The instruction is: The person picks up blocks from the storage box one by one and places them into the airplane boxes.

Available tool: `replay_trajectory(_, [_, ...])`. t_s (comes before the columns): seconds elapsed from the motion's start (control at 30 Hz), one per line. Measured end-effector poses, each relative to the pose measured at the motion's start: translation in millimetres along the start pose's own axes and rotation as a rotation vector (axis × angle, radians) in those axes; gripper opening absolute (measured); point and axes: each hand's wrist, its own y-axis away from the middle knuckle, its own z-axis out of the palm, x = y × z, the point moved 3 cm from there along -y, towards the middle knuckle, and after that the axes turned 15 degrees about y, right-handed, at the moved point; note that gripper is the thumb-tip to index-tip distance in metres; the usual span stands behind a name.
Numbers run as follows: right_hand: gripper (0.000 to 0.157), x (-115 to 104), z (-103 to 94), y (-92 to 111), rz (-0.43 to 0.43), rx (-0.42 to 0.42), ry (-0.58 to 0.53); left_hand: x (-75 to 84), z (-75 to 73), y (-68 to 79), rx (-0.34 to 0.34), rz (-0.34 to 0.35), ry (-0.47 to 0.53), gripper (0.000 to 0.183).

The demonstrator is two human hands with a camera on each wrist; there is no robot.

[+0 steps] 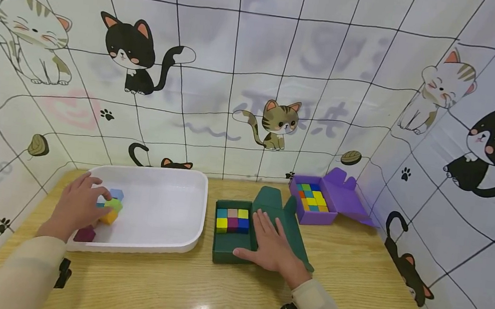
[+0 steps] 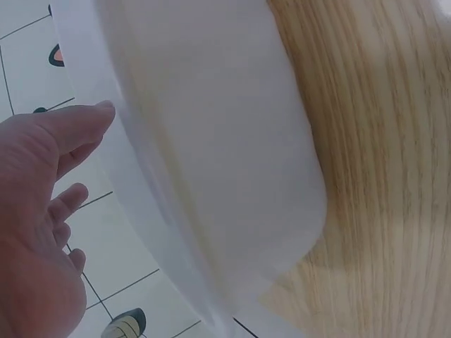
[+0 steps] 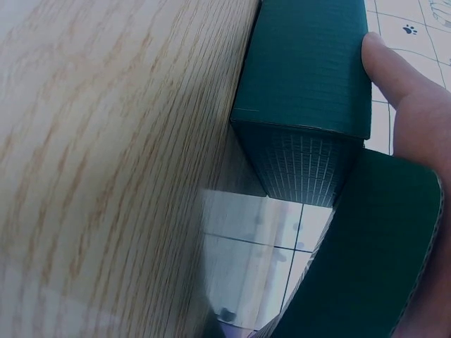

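Note:
In the head view, my left hand (image 1: 77, 202) reaches over the left end of a white tray (image 1: 165, 206), thumb and fingers apart, close to a green block (image 1: 114, 204). Blue (image 1: 117, 194), orange (image 1: 109, 217) and maroon (image 1: 85, 234) blocks lie around it. The left wrist view shows that hand (image 2: 42, 190) above the tray's rim, with nothing visible in it. My right hand (image 1: 272, 242) lies with spread fingers across the green box (image 1: 228, 253), at the hinge of its opened lid. Several coloured cubes (image 1: 232, 221) fill the box's far part in two rows.
Behind and to the right stands a purple box (image 1: 318, 218) holding several coloured cubes, its lid (image 1: 347, 197) folded open to the right. A cat-patterned sheet (image 1: 231, 97) surrounds the wooden table (image 1: 160, 291) at the back and sides.

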Motion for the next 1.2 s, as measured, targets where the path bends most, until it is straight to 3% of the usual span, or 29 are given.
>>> replay_trajectory(0.27, [0.109,0.8,-0.8,0.4,-0.006,0.002,-0.006,-9.0,5.0,6.6,-0.053,-0.008,-0.065,0.024])
replay_trajectory(1.2, [0.109,-0.2,-0.7,1.1,0.006,0.015,-0.015,-29.0,22.2,6.4,-0.079,-0.063,-0.034,0.033])
